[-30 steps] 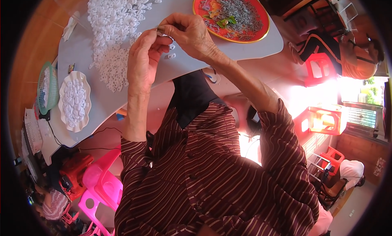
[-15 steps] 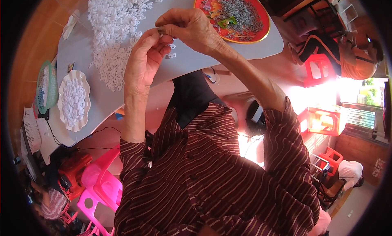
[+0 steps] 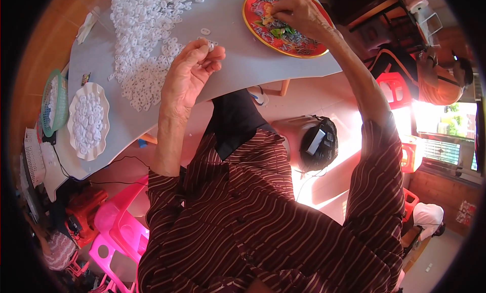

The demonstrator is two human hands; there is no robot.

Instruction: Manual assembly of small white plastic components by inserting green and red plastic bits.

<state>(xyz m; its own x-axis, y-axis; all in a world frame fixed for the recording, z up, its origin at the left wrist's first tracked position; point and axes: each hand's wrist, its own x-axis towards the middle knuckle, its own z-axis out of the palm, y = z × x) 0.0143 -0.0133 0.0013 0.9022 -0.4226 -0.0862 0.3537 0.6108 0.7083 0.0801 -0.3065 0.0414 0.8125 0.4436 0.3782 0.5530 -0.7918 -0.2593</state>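
Note:
My left hand [image 3: 191,72] is raised over the near part of the grey table [image 3: 230,19], fingers curled and thumb against the index finger. A small white plastic piece [image 3: 211,43] shows at its fingertips. Reaching over a red plate with a gold rim [image 3: 250,20], my right hand [image 3: 299,14] has its thumb and fingers closed among small grey pins [image 3: 305,40]; what they pinch is too small to make out. The plate's printed pattern shows through the pins. A large heap of white oval plastic pieces [image 3: 134,27] spreads to the left of my hands.
A white scalloped dish [image 3: 105,108] of similar pieces stands at the table's left, beside a green basket [image 3: 62,103]. Pink plastic chairs [image 3: 117,219] are at lower left. A dark bag [image 3: 319,146] is below the table. Other people sit at the right and lower left.
My right hand has left my left hand's fingertips and moved right, onto the red plate. My left hand stays nearly in place, its fingers still curled.

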